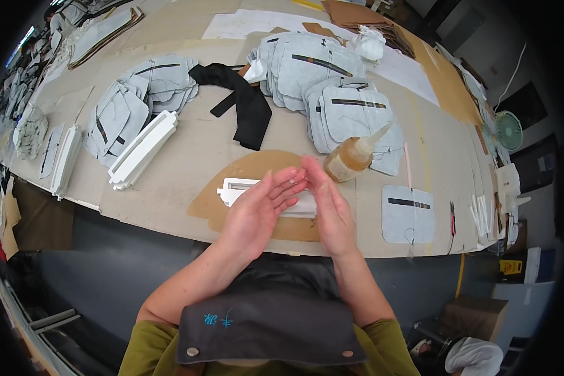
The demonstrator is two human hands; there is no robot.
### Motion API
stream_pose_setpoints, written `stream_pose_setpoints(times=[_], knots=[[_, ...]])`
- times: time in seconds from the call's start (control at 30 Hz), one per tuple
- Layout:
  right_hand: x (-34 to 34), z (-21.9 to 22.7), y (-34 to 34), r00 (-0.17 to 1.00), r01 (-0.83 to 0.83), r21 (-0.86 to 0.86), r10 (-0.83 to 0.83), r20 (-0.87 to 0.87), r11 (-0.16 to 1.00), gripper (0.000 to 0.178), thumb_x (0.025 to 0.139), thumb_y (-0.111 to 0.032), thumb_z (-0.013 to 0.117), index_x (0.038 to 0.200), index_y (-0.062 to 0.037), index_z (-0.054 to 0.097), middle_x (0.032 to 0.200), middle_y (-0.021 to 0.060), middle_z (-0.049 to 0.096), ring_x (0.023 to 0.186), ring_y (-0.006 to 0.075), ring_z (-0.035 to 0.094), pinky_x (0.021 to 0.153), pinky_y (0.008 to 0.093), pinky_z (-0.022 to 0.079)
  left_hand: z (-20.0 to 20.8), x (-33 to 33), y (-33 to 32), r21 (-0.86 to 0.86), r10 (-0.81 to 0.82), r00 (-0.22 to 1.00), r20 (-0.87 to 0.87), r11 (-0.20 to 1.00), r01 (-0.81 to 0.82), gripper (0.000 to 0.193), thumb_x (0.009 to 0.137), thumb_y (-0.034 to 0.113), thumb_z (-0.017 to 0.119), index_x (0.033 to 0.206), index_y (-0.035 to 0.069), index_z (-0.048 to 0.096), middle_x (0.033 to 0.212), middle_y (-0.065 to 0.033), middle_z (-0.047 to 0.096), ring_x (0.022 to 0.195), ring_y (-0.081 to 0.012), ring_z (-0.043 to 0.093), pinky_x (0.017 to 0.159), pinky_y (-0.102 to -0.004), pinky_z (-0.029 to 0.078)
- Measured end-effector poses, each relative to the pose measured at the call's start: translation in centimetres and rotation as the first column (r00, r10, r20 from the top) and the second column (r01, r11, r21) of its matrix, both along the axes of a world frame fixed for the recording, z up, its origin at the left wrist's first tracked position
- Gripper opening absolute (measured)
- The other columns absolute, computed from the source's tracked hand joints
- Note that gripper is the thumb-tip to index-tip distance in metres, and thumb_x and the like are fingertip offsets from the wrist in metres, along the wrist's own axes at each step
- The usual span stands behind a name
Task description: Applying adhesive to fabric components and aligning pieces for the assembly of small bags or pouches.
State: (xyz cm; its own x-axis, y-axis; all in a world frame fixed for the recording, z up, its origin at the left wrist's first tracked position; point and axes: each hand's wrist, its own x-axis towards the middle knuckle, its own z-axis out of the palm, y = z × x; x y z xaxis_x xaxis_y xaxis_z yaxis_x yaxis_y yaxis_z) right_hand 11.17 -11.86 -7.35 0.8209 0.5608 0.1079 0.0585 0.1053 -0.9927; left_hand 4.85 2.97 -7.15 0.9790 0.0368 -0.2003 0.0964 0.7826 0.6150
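My left hand is turned palm up with its fingers stretched out. My right hand stands on edge beside it, fingers straight, and its fingertips meet those of the left. I see nothing held in either hand. Under both hands lies a white plastic frame with a long slot, partly hidden by them. It rests on a brown rounded board. Just right of my right hand is a clear bottle of amber liquid with a pointed nozzle, tilted.
Stacks of pale grey fabric panels with dark slits stand at the back. One single panel lies at right near a red-handled tool. Black cloth is in the middle. Two white plastic frames lie at left.
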Motion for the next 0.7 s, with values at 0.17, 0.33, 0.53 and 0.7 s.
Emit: stream_pose_setpoints(times=[0.17,0.33,0.53,0.7], knots=[[-0.2,-0.4,1.0,0.992,-0.030,-0.048,0.035,0.119,0.998,0.061,0.108,-0.037,0.031,0.153,0.0042,0.022,0.161,0.0164,0.022,0.149,0.0252,0.020,0.120,0.0345,0.018,0.1,-0.2,-1.2,0.080,0.036,0.995,0.094,0.996,-0.043,0.055,0.107,0.038,0.032,0.145,-0.001,0.039,0.152,-0.0152,0.039,0.142,-0.0255,0.035,0.117,-0.0392,0.025],[-1.1,-0.7,1.7,0.906,0.066,-0.157,0.007,0.424,0.985,0.063,0.107,-0.034,0.036,0.153,0.0053,0.021,0.161,0.0213,0.019,0.151,0.0303,0.015,0.120,0.0414,0.014,0.6,0.1,-2.0,0.096,0.067,0.990,0.120,0.992,-0.079,0.060,0.108,0.041,0.026,0.149,-0.002,0.031,0.156,-0.0145,0.033,0.143,-0.0256,0.033,0.120,-0.0406,0.022],[0.7,1.0,0.9,0.662,0.213,-0.430,0.193,0.724,0.877,0.061,0.093,-0.021,0.058,0.145,0.0047,0.038,0.154,0.0208,0.034,0.145,0.0385,0.029,0.118,0.0500,0.021,0.8,-0.5,-1.6,-0.041,-0.029,0.998,0.061,0.999,0.032,0.062,0.108,0.043,0.023,0.150,-0.002,0.029,0.154,-0.0141,0.035,0.144,-0.0251,0.032,0.117,-0.0394,0.028],[-2.2,1.2,-0.2,0.695,0.128,-0.360,0.175,0.697,0.924,0.060,0.093,-0.021,0.058,0.144,0.0053,0.039,0.151,0.0208,0.039,0.143,0.0384,0.033,0.116,0.0504,0.025,1.0,0.0,-1.5,-0.108,-0.155,0.988,0.011,0.982,0.155,0.062,0.108,0.044,0.021,0.152,0.000,0.024,0.156,-0.0132,0.031,0.143,-0.0238,0.032,0.118,-0.0388,0.028]])
